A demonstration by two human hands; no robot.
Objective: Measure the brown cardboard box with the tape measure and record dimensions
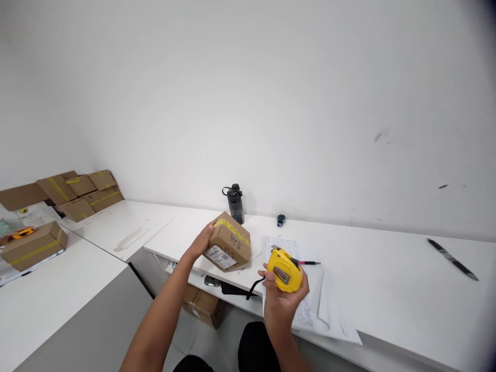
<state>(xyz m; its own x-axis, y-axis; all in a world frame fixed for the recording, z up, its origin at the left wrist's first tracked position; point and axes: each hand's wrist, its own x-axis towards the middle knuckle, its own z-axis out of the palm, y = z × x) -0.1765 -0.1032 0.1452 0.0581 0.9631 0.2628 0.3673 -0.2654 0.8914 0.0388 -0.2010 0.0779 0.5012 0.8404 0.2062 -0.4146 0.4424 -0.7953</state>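
My left hand (203, 240) grips the left side of a small cardboard box (232, 242) and holds it tilted over the desk's front part. Yellow tape, dark handwriting and a white label show on the box. In my right hand (284, 305) is a yellow tape measure (285, 269), with a short metal tip at its upper left and a black strap hanging off to the left. Beneath it lie several printed sheets (310, 312), partly over the desk's front edge. A pen (310, 263) with a red band rests on the sheets, its near end hidden by the tape measure.
A dark bottle (235, 204) and a small blue-black object (281, 220) stand by the wall. A black pen (453, 259) is at the right. Stacked boxes (93, 191) and another person's hand (5, 239) are at left. Below the desk is a box (205, 307).
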